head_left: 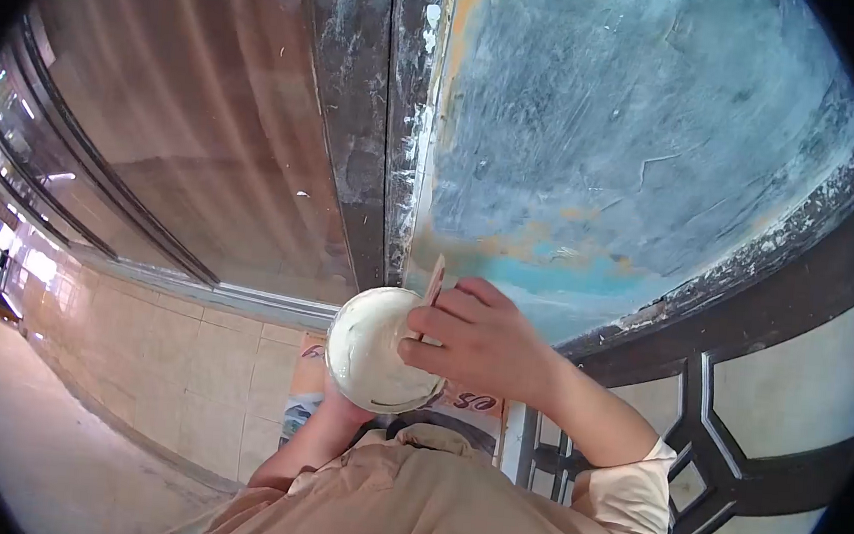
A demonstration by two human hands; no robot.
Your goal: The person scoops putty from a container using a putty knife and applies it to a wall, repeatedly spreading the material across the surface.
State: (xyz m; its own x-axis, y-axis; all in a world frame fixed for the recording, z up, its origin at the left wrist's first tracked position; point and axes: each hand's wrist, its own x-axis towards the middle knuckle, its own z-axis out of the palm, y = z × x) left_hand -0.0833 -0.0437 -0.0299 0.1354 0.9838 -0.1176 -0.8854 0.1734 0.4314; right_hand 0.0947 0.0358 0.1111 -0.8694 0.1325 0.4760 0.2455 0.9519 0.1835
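In the head view, the left hand (346, 404) supports a round tub (330, 345) from below and from its near side. Its fingers are mostly hidden under the tub, so I cannot tell exactly how they close. The tub is in front of the person's chest, near the foot of the blue panel (578, 128), and its mouth faces up to the camera. Inside there is a pale, creamy paste (366, 343). I think the tub is held from underneath so that the mouth is free for the other hand to reach.

The right hand (476, 339) grasps a thin flat tool (435, 280) between its bent fingers, over the right part of the tub. The tool stands nearly on its edge, with its far end pointing to the panel; whether it touches the paste or the rim, I cannot tell. Such a finger grip probably lets the tool turn easily.

The right forearm (601, 411) comes in from the right side, with the elbow bent outwards and the back of the hand up. The left forearm (302, 453) is lower and near the body. Behind the tub, a printed sheet (477, 401) shows partly.
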